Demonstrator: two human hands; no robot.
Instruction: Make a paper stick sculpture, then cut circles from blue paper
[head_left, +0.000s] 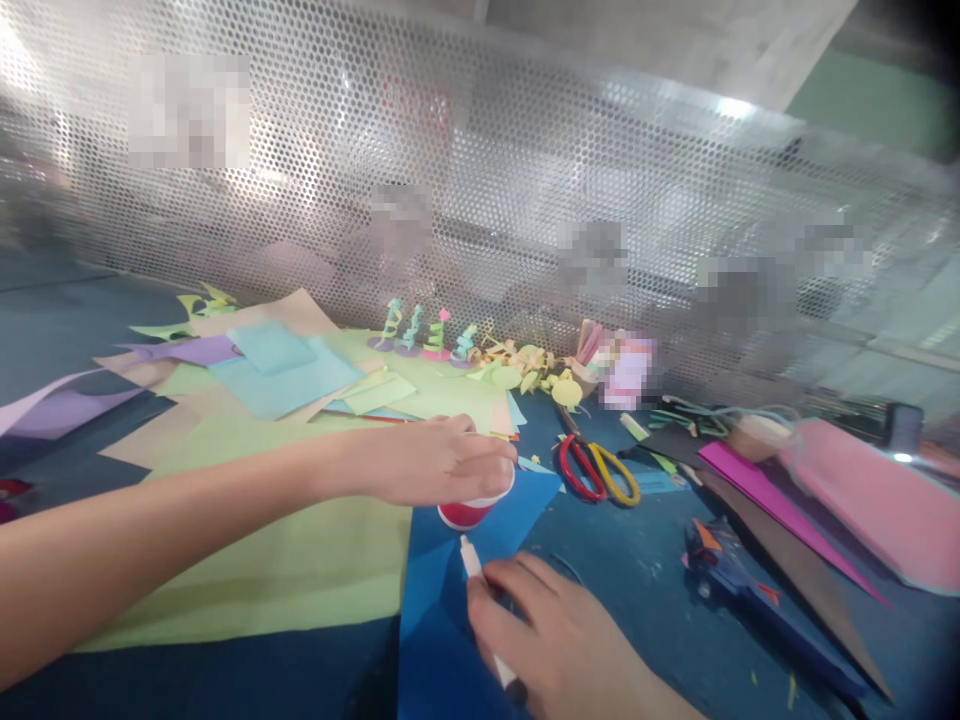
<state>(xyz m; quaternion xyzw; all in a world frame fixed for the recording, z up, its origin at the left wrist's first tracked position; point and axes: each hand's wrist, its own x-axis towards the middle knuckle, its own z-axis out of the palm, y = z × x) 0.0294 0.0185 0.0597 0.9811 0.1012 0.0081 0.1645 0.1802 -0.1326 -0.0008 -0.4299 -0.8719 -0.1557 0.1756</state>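
Note:
My left hand is closed over the top of a small round red and white container, pressing it down on a sheet of blue paper. Fingers cover most of the container, so its exact kind is hidden. In my right hand is a white marker, gripped like a pen. Its tip points at the container's lower edge, close to the blue paper; I cannot tell whether it touches. Under my left forearm lies a large light green sheet.
Scissors with red and yellow handles lie beyond the blue paper. A blue glue gun rests at right, near pink sheets. Small paper spirals stand at the back before a perforated metal screen. Coloured paper is piled at left.

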